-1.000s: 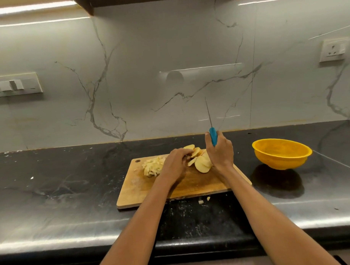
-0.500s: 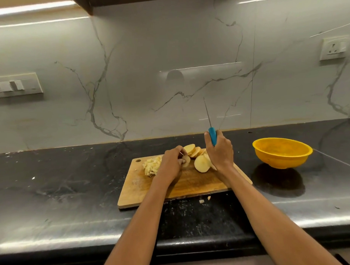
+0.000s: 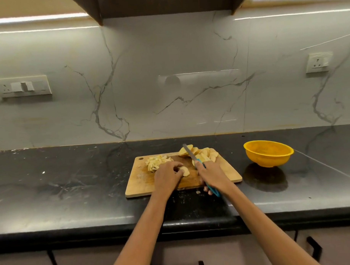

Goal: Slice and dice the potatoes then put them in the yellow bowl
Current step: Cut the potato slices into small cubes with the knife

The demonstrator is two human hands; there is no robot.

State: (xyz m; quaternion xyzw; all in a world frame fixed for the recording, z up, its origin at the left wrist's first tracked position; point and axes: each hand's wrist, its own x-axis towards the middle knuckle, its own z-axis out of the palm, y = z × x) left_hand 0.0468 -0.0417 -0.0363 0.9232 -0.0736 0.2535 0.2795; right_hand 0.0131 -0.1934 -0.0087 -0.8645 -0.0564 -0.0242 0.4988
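Hands [image 3: 166, 175] hold round potato slice [image 3: 185, 171], blue-handled knife [image 3: 193, 157].

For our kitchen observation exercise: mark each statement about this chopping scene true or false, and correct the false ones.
1. The right hand grips a blue-handled knife. True.
2. The yellow bowl holds diced potato. False: no potato shows inside it.
3. The left hand holds a potato slice on the cutting board. True.
4. The diced potato pile lies on the counter. False: it lies on the board.
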